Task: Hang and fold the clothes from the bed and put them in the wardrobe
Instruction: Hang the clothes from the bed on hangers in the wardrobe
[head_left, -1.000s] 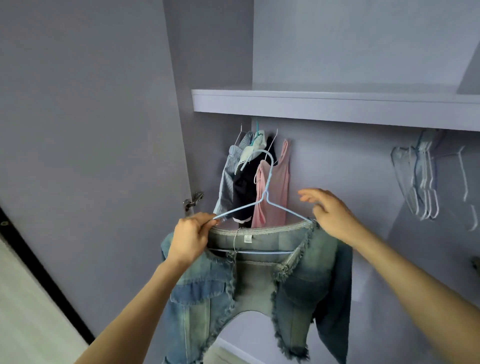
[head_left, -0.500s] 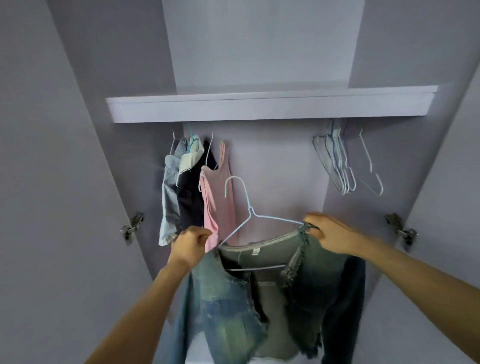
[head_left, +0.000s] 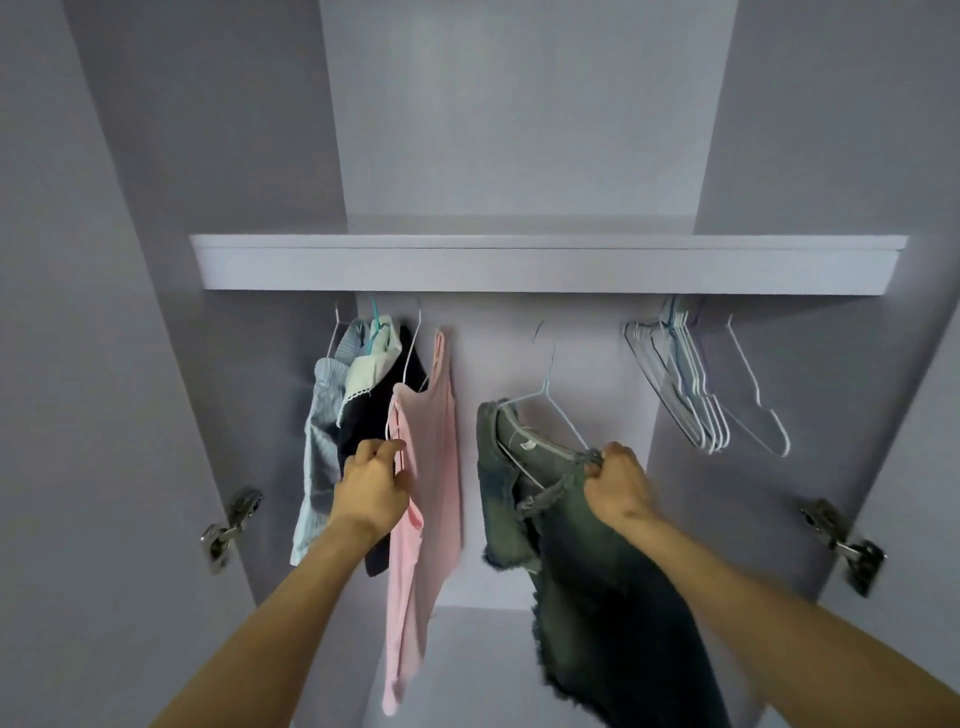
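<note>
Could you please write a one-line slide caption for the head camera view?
Right hand holds a frayed denim jacket on a pale wire hanger while left hand pinches the hanging pink tank top.

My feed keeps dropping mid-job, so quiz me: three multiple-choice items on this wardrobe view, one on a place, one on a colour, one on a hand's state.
1. Where do the empty white wire hangers hang?
A. Far right under the shelf
B. Far left
C. On the door

2. What colour is the long tank top beside the left hand?
A. Green
B. Pink
C. Black

3. What is the right hand doing?
A. Hanging idle
B. Pressing the shelf
C. Gripping the frayed denim jacket

Answers: 1 A, they cluster at the right end below the pale wardrobe shelf; 2 B, its fabric is plainly pink; 3 C, its fingers curl round the jacket's shoulder.
</note>
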